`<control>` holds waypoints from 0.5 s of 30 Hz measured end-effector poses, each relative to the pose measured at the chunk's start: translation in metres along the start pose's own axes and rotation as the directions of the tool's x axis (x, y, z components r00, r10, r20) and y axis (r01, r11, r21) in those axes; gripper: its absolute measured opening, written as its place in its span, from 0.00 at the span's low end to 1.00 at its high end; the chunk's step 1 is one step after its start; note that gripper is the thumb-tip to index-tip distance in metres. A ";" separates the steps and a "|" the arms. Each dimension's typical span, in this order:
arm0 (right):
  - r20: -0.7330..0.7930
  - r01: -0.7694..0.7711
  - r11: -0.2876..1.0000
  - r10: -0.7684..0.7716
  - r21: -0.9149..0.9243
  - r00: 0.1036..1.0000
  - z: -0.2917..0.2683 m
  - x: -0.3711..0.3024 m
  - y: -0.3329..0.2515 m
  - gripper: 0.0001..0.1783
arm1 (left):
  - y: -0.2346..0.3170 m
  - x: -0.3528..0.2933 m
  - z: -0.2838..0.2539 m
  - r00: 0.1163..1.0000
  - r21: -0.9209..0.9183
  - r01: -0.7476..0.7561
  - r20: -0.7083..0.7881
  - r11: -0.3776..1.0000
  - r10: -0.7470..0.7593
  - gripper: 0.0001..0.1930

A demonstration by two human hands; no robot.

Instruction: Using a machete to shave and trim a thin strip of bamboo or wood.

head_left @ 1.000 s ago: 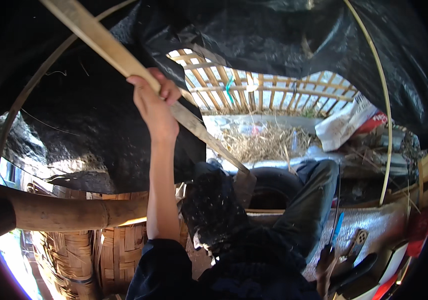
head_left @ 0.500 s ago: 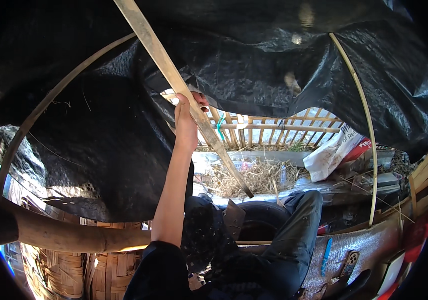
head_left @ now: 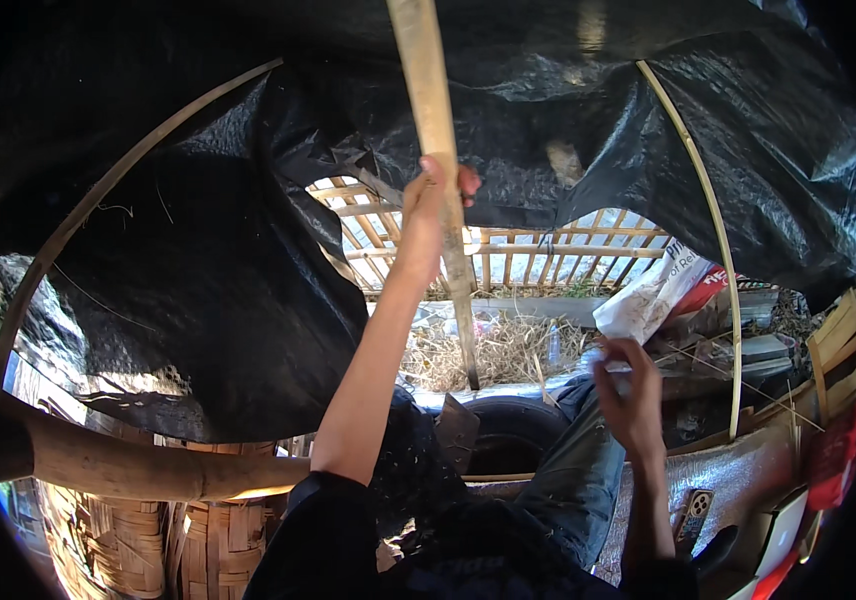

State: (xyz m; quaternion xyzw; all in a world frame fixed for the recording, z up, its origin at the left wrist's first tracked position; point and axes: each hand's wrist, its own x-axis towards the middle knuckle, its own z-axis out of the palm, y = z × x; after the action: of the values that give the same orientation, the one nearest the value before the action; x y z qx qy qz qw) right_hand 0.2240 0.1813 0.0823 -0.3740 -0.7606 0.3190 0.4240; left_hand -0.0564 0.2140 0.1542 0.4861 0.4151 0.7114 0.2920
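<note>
My left hand (head_left: 428, 215) is closed round a long flat bamboo strip (head_left: 428, 90), thumb on its near face. The strip stands almost upright in front of me. Its pale upper part runs out of the top of the picture; its dark lower end hangs over the straw, near a black tyre (head_left: 518, 415). Apart from the strip, my right hand (head_left: 636, 400) is raised over my right knee. Its fingers are curled, thumb and forefinger forming a hook; what they hold, if anything, cannot be made out.
Black plastic sheeting (head_left: 198, 300) hangs ahead and left, with thin curved bamboo rods (head_left: 708, 200). Beyond is a bamboo slat fence (head_left: 568, 250) and dry straw (head_left: 508, 350). A white-and-red sack (head_left: 638, 300) lies right; a phone (head_left: 695, 515) rests nearby. A thick bamboo pole (head_left: 148, 465) crosses lower left.
My left hand has moved right and slightly up, swinging the bamboo strip from a slant to nearly upright. My right hand has come into view. The blue tool beside the phone no longer shows.
</note>
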 end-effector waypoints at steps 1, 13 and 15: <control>0.028 0.076 0.994 -0.078 0.078 0.997 0.015 0.022 -0.016 0.14 | 0.005 -0.002 0.009 0.998 0.014 -0.025 0.065 1.000 0.024 0.31; -0.254 0.018 0.995 0.008 0.100 0.967 0.027 0.088 0.017 0.09 | -0.018 -0.012 0.103 0.956 0.253 -0.275 -0.032 0.928 0.292 0.11; -0.386 0.026 1.000 -0.029 -0.012 0.922 0.001 0.094 0.040 0.10 | -0.022 -0.041 0.076 0.997 0.211 -0.058 -0.040 0.976 0.068 0.13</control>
State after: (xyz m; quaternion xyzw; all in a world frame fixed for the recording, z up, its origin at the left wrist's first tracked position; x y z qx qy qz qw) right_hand 0.2010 0.2809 0.0879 -0.4203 -0.6683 0.2305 0.5688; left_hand 0.0290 0.2146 0.1305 0.5104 0.4788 0.6838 0.2065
